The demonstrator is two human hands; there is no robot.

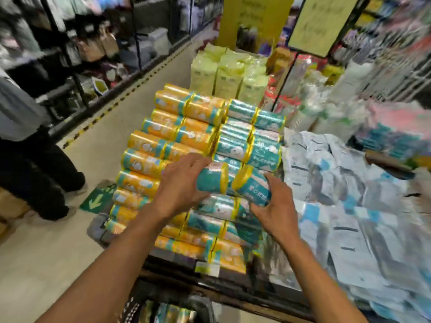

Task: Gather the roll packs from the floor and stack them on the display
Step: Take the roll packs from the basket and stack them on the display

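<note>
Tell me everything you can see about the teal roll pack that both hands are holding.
The teal plastic-wrapped roll pack with yellow bands is a cylinder in glossy film, teal with white patches and blurred print. Yellow bands pinch its middle, where it looks bent or made of two joined rolls. It lies roughly sideways above the teal rolls stacked on the display. The left hand grips its left end, the right hand its right end from below.

Head camera, close, angled down over display [182,141].

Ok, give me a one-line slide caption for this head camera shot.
Both hands, left hand and right hand, set a teal roll pack onto the display stack.
</note>
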